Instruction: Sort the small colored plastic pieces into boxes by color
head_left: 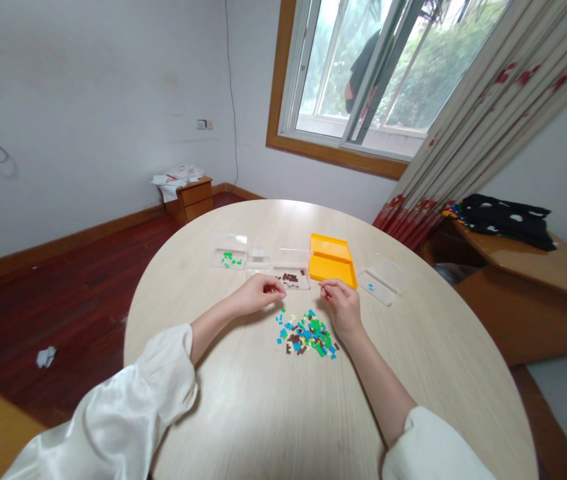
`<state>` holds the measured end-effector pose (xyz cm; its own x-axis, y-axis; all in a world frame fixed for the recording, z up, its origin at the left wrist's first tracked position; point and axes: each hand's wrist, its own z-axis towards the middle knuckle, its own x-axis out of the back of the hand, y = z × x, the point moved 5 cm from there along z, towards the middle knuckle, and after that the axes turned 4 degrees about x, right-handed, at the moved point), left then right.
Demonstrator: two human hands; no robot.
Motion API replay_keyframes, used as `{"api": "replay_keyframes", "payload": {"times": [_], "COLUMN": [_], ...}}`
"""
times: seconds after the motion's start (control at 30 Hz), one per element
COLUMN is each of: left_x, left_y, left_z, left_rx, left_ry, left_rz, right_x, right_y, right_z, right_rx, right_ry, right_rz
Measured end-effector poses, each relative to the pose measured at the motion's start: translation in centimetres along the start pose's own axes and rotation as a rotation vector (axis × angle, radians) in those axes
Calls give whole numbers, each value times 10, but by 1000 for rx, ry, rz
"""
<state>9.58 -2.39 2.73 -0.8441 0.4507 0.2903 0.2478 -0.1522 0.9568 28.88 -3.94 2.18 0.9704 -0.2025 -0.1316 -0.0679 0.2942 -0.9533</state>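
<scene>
A loose pile of small building bricks (310, 335) in blue, green, brown and pale yellow lies on the table. My left hand (258, 295) is over the table behind the pile, its fingers curled together beside a clear box (304, 288) of brown bricks (290, 277). On the pile's right side is my right hand (343, 307), thumb and fingers pinched just in front of an open yellow case (336, 273). Whatever either hand may hold is too small to make out.
The round wooden table (228, 413) also bears a clear box (219, 264) with green bricks at the left, a small clear box (258, 255), and a clear box (387, 297) with a little blue at the right. A desk (513, 287) with dark cloth stands to the right.
</scene>
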Motion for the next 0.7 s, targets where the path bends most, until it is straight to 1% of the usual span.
{"api": "replay_keyframes", "payload": {"times": [0.07,0.13,0.2,0.3,0.37,0.4,0.43,0.5,0.57,0.63,0.7], "left_x": [-2,-3,-3,-5,-8,-9,-11,-14,-15,-14,-14], "left_y": [0,-1,-3,-4,-3,-3,-2,-1,0,2,4], "left_z": [0,0,0,0,0,-1,-1,-3,-4,-6,-8], "left_rx": [-33,-41,-41,-39,-39,-39,-36,-29,-23,-30,-43], "left_ry": [-16,-19,-16,-6,-11,-22,-37,-65,-76,-74,-79], "left_rz": [54,83,103,105,93,90,89,105,148,208,262], "right_x": [8,12,13,13,15,17,20,27,33,40,46], "right_y": [1,-1,-4,-10,-13,-14,-16,-18,-19,-15,-9], "right_z": [4,7,8,8,9,11,12,13,12,8,3], "right_rx": [-70,-123,-156,-157,-133,-115,-94,-64,-70,-150,-272], "right_ry": [34,7,-24,-30,-38,-47,-61,-132,-256,-395,-471], "right_rz": [226,413,550,659,630,565,455,117,-258,-523,-633]}}
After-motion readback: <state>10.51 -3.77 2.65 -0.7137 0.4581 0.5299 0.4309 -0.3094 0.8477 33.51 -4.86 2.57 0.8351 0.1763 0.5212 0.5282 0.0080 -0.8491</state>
